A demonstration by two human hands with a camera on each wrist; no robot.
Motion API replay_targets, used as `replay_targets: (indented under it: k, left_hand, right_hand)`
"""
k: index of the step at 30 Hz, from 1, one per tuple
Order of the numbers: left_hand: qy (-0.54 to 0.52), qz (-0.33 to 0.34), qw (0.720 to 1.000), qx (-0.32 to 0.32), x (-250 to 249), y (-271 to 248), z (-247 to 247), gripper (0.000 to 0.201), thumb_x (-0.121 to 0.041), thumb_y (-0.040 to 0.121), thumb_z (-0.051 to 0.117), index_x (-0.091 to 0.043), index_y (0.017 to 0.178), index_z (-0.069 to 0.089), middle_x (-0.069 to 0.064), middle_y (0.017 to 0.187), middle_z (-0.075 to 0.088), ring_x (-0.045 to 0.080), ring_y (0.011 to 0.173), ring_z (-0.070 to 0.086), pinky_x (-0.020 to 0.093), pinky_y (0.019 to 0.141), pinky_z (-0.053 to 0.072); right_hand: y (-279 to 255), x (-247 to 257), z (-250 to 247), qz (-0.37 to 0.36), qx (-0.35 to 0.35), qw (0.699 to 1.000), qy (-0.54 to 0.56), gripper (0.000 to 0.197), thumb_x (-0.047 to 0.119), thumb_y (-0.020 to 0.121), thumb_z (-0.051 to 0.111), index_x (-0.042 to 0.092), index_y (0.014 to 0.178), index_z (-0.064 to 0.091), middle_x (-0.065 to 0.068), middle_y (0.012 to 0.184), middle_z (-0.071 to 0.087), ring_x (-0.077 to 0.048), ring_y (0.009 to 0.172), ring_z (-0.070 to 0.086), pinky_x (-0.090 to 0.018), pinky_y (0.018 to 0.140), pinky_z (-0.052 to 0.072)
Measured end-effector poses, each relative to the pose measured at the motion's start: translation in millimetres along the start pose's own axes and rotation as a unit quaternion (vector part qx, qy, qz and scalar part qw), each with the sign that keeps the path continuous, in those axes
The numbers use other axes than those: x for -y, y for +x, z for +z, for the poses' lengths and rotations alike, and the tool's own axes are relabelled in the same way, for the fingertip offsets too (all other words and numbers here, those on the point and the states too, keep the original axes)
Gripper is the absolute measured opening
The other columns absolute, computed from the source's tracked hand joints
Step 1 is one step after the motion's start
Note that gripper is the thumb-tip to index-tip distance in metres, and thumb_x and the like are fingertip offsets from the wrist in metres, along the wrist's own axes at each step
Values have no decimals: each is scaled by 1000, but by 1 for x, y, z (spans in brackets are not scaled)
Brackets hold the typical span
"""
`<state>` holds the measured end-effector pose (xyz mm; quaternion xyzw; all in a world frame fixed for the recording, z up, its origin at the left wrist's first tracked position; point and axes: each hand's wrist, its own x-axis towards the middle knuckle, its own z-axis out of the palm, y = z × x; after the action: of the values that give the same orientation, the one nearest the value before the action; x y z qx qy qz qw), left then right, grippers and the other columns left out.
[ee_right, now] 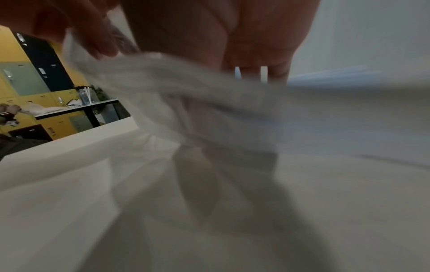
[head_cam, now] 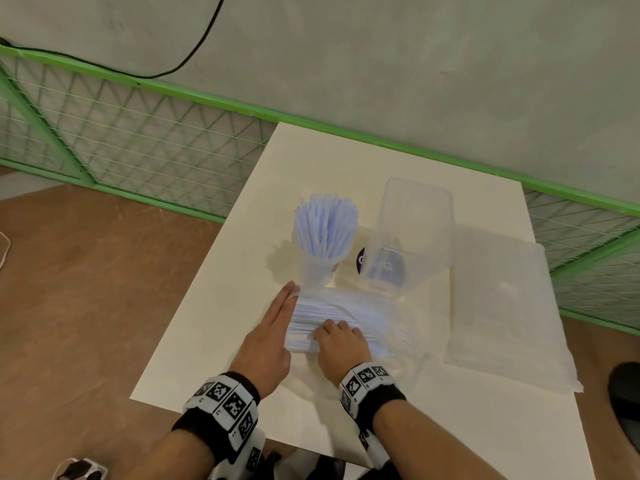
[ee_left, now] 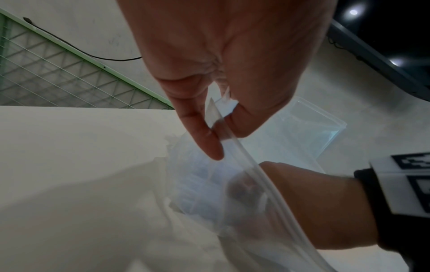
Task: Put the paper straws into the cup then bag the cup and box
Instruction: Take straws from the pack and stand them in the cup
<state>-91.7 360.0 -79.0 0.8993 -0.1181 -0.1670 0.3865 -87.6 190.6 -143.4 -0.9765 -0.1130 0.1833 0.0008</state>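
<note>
A clear cup (head_cam: 320, 268) stands mid-table with many pale blue paper straws (head_cam: 325, 223) upright in it. To its right is the clear plastic box (head_cam: 415, 216). In front of the cup lies a clear wrapper (head_cam: 367, 313) holding a bundle of loose straws (head_cam: 311, 317). My left hand (head_cam: 277, 323) is at the wrapper's left end, and its thumb and forefinger pinch the wrapper's rim (ee_left: 232, 136). My right hand (head_cam: 337, 332) is curled over the bundle, with straw ends (ee_right: 264, 73) showing between its fingers. A large clear bag (head_cam: 502, 299) lies flat at the right.
The white table (head_cam: 214, 341) ends close on the left, above a brown floor. A green wire fence (head_cam: 138, 140) runs behind it. A purple round label (head_cam: 362, 259) shows beside the box. A black object (head_cam: 623, 386) sits at the right edge.
</note>
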Motion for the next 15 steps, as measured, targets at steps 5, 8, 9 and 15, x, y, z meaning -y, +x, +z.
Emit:
replay_targets:
  k: [5,8,9,15]
  left_hand:
    - [-4,4,1000,2,1,2,-1,102,16,75,46,-36,155,11,-38,155,-9,7,124,50,26,88,53]
    - [-7,4,1000,1,2,2,-2,103,16,74,46,-37,155,12,-38,155,-8,7,125,50,25,91,52]
    - [-8,4,1000,1,2,3,-2,103,16,74,45,-37,155,12,-39,155,-9,7,125,50,25,91,52]
    - [-4,1,1000,6,0,4,-5,103,16,74,46,-38,154,11,-43,152,-11,8,118,54,30,85,54]
  right_hand:
    - [1,0,-1,7,-19,1000,19,45,9,89,47,18,133,43,-5,130,55,-30,117,51,-44,98,38]
    - [0,0,2,8,-12,1000,19,46,12,90,48,18,135,42,-5,132,53,-30,119,49,-45,100,37]
    - [1,0,2,7,-10,1000,18,45,13,90,48,18,135,44,-5,132,52,-30,119,49,-45,100,37]
    - [4,0,-4,12,8,1000,-4,34,18,90,50,13,124,54,-6,129,51,-30,119,47,-43,98,36]
